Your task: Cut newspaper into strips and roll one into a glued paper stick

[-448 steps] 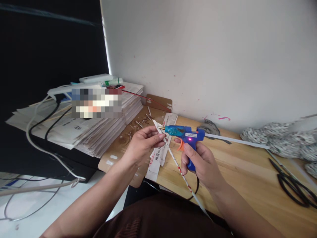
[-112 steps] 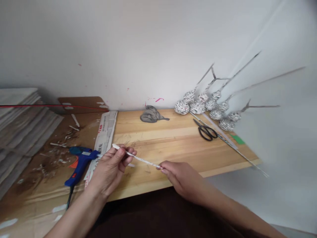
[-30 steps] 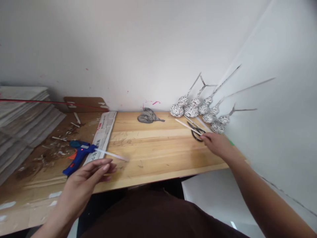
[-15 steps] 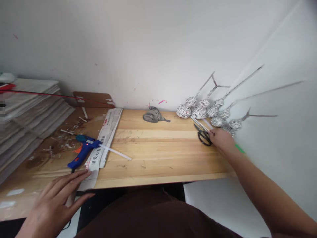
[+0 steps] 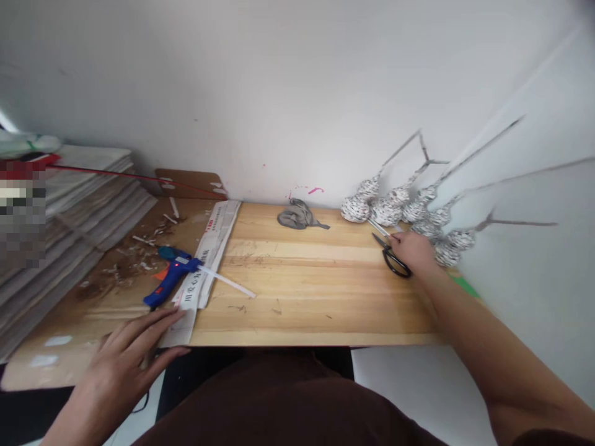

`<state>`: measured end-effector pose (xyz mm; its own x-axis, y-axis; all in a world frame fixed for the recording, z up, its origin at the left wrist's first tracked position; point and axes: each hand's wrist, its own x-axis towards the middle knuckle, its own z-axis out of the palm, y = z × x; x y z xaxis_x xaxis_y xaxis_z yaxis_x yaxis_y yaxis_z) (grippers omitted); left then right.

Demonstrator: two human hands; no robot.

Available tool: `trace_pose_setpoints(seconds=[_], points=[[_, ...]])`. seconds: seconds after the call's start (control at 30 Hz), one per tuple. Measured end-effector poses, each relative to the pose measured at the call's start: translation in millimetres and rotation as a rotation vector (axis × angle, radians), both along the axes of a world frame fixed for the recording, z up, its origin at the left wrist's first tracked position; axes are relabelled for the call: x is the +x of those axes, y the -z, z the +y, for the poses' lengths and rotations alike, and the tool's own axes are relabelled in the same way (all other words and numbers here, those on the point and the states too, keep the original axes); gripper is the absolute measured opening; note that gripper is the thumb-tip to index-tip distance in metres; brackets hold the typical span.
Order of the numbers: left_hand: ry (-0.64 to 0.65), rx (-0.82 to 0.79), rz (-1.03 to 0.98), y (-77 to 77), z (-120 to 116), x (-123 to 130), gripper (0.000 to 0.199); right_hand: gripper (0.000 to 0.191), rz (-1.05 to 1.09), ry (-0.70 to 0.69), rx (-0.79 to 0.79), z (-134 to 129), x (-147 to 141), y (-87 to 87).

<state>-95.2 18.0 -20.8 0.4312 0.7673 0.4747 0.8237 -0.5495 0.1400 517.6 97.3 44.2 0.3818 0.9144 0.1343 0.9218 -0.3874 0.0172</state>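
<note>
My right hand (image 5: 413,253) is closed in a pinch at the near end of a thin whitish stick (image 5: 380,228), which looks like rolled paper. Just beside and below it lie black-handled scissors (image 5: 395,263). Several gourd-shaped woven paper pieces (image 5: 356,209) with long stalks stand beyond that hand, against the wall. My left hand (image 5: 127,353) is open, fingers stretched, by the near end of the folded newspaper strips (image 5: 190,313). A blue glue gun (image 5: 174,275), its red light on, lies just past the left fingers; a glue stick (image 5: 227,280) protrudes from its back.
Stacked paper (image 5: 106,179) rises at the left. Scraps (image 5: 134,263) are strewn over the brown covering near the glue gun. A crumpled grey cloth (image 5: 301,215) lies at the back of the wooden table (image 5: 297,291). Walls border the back and right.
The view has turned slightly left, so things sit further right. My right hand remains at the stick by the scissors, and my left hand stays by the newspaper strips.
</note>
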Motion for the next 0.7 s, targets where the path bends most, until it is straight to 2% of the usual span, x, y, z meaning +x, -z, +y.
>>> trace_pose_setpoints(seconds=[0.1, 0.23, 0.37, 0.43, 0.53, 0.63, 0.7], points=[[0.007, 0.000, -0.037, -11.1, -4.0, 9.0, 0.048, 0.041, 0.006, 0.024, -0.021, -0.1, 1.2, -0.9], [0.010, -0.016, -0.048, -17.5, -8.2, 14.7, 0.028, 0.047, 0.002, -0.004, 0.016, -4.3, 2.1, -1.5], [0.061, -0.046, -0.075, -22.5, -11.6, 17.9, 0.012, 0.046, 0.047, -0.231, 0.198, -11.8, -22.8, 3.9], [0.064, -0.074, -0.104, -26.8, -13.3, 20.7, 0.007, 0.041, 0.131, -0.371, 0.287, -16.2, -51.3, 6.4], [0.048, -0.126, -0.216, -39.3, -19.3, 27.6, 0.007, 0.032, 0.311, -0.575, 0.298, -24.0, -109.4, 4.6], [0.002, -0.152, -0.407, -61.2, -31.5, 38.2, 0.009, 0.026, 0.529, -0.779, 0.198, -37.5, -175.6, -3.2], [-0.011, -0.179, -0.514, -78.9, -41.0, 46.9, 0.012, 0.025, 0.756, -0.843, 0.058, -50.9, -219.3, -7.3]])
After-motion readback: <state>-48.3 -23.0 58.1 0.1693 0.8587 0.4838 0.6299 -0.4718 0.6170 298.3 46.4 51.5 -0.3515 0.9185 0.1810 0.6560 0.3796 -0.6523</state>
